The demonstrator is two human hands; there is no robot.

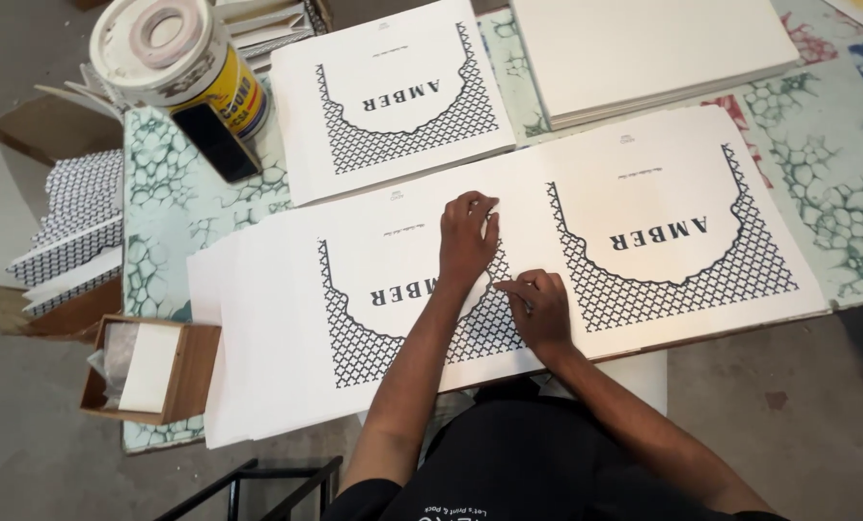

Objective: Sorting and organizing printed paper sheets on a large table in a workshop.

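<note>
A large white printed sheet (586, 241) with two black lattice-pattern arches lies across the table. My left hand (467, 239) presses flat on it near the middle, fingertips curled at the centre line between the two prints. My right hand (537, 307) rests just below and to the right, fingers bent, pinching or pressing the sheet's surface. Under the left half lies a fanned stack of plain white sheets (248, 347). Both hands touch only the paper.
Another printed sheet (393, 96) lies further back, with a stack of blank white boards (643, 48) to its right. A white and yellow tub (176, 63) stands at the back left. A small wooden box (156, 371) sits at the left edge. Patterned boxes (74, 222) lie on the floor.
</note>
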